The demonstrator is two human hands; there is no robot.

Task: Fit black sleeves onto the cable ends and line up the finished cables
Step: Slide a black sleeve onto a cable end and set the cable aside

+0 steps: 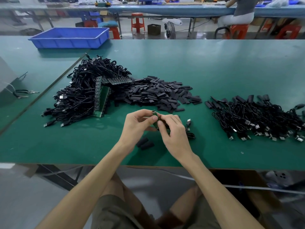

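The left hand (pixel 140 121) and right hand (pixel 173 131) pinch the small green circuit-board cable end (pixel 155 119); tilted, it could snag entering a short black tube sleeve (pixel 145 142).

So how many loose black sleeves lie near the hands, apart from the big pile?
2. One short black tubular sleeve lies on the green table mat, just nearer the person than the left hand; the second sleeve lies beside it. The hands may hide others.

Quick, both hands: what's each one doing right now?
Left hand: pinches the small green board.
Right hand: pinches the same board, lower down.
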